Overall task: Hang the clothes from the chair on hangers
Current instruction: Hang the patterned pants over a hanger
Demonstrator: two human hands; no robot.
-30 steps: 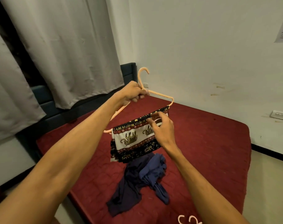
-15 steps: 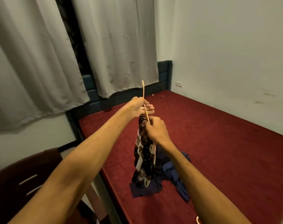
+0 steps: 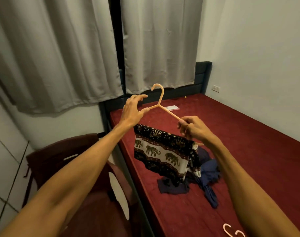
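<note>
There was one peach hanger [image 3: 160, 106], one elephant-print cloth [image 3: 163, 151], one chair [image 3: 60, 151], one bed [image 3: 248, 134], two curtains [image 3: 51, 57], two pink hooks [image 3: 226, 224], and perhaps two dark garments [image 3: 209, 170] heaped.
</note>
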